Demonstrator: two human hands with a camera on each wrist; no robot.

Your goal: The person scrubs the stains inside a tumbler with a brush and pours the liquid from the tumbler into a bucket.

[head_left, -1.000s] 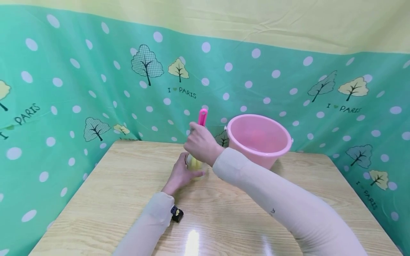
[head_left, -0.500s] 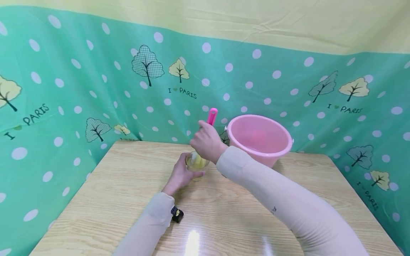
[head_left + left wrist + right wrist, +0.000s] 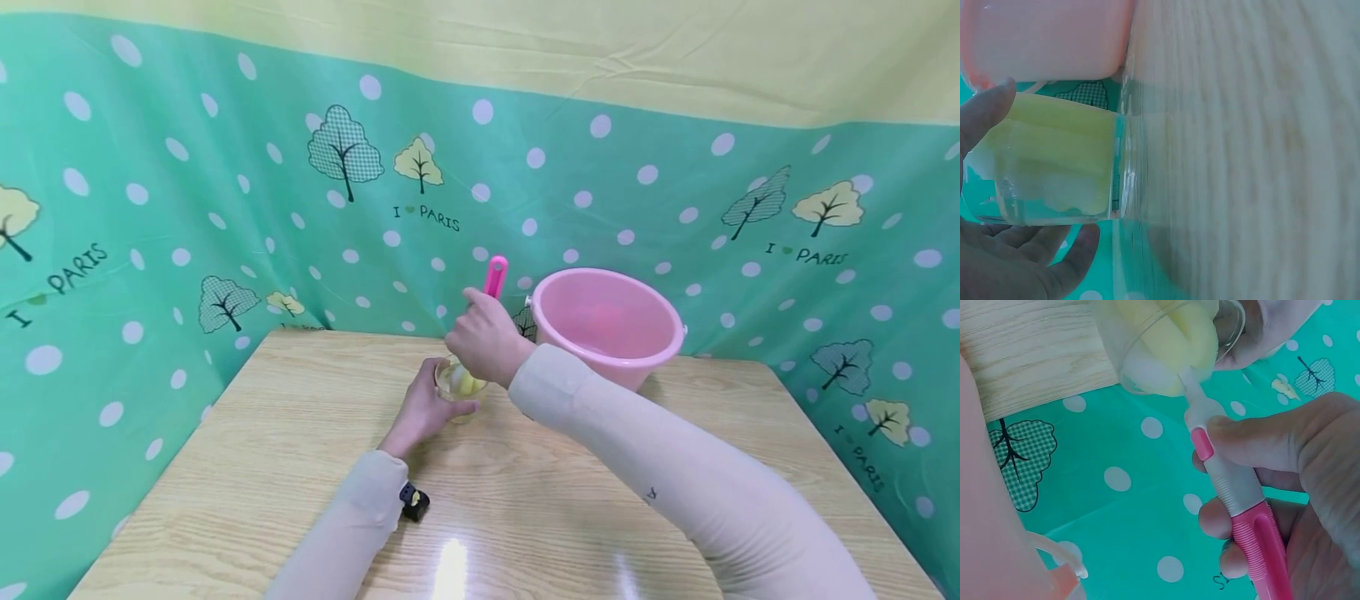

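Note:
In the head view my left hand (image 3: 422,410) holds a clear drinking glass (image 3: 444,382) around its side. Its base stands on the table in the left wrist view. My right hand (image 3: 486,335) grips the pink and white handle (image 3: 1263,547) of a sponge cup brush, thumb near a pink button on the shaft. The brush's yellow and white sponge head (image 3: 1060,144) sits inside the glass and fills much of it. The pink end of the handle leans up and to the right above my fist.
A pink bucket (image 3: 551,333) stands at the back, just right of the glass, with its white handle pivot (image 3: 1075,565) showing. Behind the wooden table (image 3: 300,417) hangs a green and yellow printed curtain (image 3: 405,258). My left wrist wears a small black device (image 3: 415,503).
My right hand has shifted a little to the right with the brush, whose handle now tilts further right, and it dips slightly at the end. The left hand and glass stay put.

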